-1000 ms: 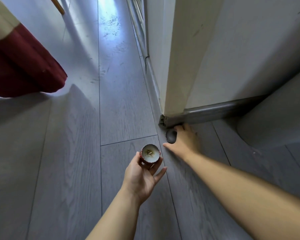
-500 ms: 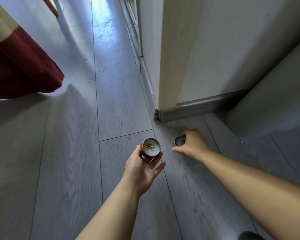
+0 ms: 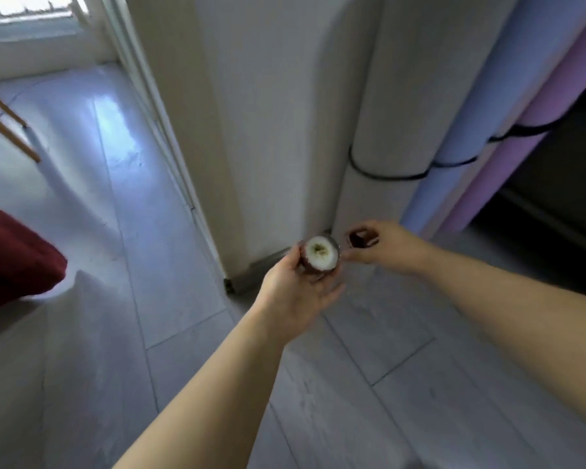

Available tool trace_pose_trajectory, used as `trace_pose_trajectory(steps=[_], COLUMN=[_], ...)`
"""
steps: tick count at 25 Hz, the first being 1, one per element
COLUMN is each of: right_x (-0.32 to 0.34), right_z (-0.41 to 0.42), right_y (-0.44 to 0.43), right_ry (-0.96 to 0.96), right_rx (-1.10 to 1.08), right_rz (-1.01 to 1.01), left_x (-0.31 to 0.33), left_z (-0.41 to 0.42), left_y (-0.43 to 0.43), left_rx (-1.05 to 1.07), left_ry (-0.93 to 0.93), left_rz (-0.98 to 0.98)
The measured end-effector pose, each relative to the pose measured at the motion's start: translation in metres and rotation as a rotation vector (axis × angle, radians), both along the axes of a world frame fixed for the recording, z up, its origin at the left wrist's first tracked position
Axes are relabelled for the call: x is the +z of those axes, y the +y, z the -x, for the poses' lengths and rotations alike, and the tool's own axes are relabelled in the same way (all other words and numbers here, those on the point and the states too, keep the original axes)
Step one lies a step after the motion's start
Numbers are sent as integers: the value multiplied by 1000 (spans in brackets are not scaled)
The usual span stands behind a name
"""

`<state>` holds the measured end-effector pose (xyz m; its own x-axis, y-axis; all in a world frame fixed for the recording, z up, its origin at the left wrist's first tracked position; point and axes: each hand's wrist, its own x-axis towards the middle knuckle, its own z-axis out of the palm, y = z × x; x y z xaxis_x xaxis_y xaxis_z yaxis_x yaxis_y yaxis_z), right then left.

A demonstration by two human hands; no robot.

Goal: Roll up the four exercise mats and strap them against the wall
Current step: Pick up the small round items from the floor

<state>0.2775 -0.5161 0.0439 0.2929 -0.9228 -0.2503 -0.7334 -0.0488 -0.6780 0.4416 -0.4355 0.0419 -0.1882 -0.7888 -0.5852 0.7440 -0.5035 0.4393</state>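
Note:
Three rolled mats stand upright against the wall at the right: a white mat, a light blue mat and a purple mat. A black strap runs across all three. My left hand holds a small round tin candle, white wax facing up. My right hand holds the candle's dark lid just right of the candle, in front of the white mat's foot.
A white wall corner with grey skirting juts out at centre. A dark red cloth hangs at the left edge, wooden legs behind it. Grey plank floor runs back to a bright window.
My right hand lifted the lid off the floor and brought it up beside the candle. The view tilted up, bringing the strapped mats into sight.

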Motion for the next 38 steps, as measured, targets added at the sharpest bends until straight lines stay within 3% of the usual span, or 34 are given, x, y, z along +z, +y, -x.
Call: trace_pose_trajectory(steps=[8,12,17,20,24,28,38], right_x=[181,329,491,566,626,665,707], right_z=[59,72,65,54,47,49,145], right_y=[15,37,117,162,194,214,187], right_ry=[-383,-648,-884,-912,-919,-947,-668], right_rx=[-209,-397,-414,-412,-422,-365,-197], right_rz=[-27,72,232,245,327,386,489], left_x=[191,330,487,579,654,697,739], left_z=[58,76,85,83,79,81,168], left_y=[-1,7,45,79,113,137,108], left_rx=[5,-83,-200,-279,-328,-351,-375], left_ry=[7,-28,-102,-130,-122,-90,-223], left_rz=[-36,-22,51,103,159,225,358])
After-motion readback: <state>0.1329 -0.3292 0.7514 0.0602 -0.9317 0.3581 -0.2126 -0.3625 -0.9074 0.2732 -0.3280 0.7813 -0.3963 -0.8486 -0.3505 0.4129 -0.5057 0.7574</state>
